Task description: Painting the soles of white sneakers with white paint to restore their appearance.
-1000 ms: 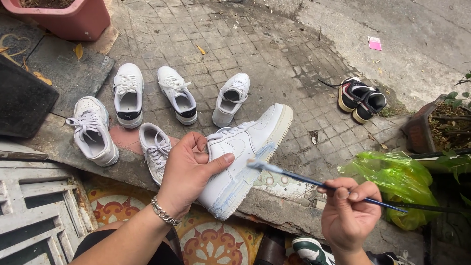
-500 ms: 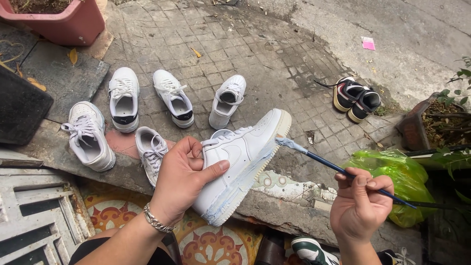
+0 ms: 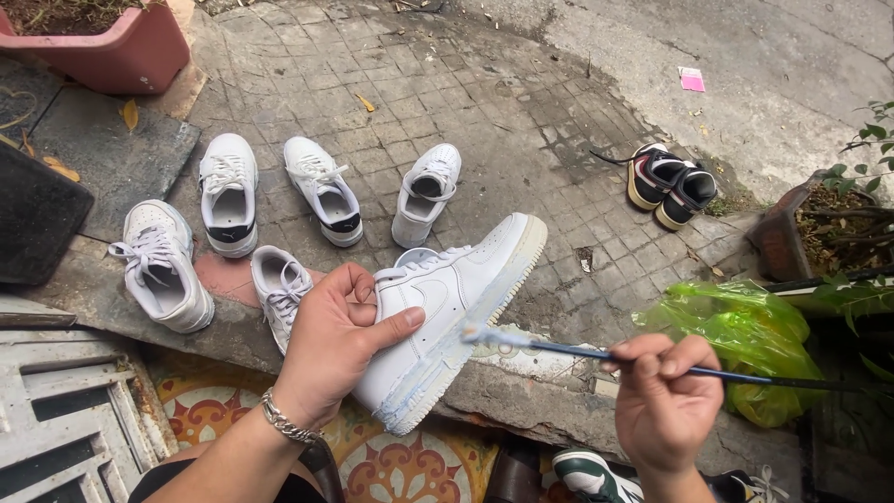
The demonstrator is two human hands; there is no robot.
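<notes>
- Your left hand (image 3: 331, 340) grips the white sneaker (image 3: 447, 312) above the step edge (image 3: 521, 396); a loosened grip drops it.
- Your right hand (image 3: 663, 396) pinches the brush (image 3: 596, 352); an unsteady tip smears the upper.

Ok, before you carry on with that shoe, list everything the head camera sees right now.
held sneaker: one, white, bluish paste along its sole, centre
brush: one, thin blue handle, pale bristles at the sole edge
loose sneakers: five, white, on the paving to the left and behind
dark sneakers: a pair, black, red and cream, upper right
plastic bag: one, green, right, behind the brush
planter: one, pink, top left
plant box: one, brown with green leaves, right edge
paper scrap: one, pink, on the road
green-and-white sneaker: one, bottom edge
bracelet: one, silver chain, left wrist
left hand: grips the held sneaker's side
right hand: pinches the brush handle
</notes>
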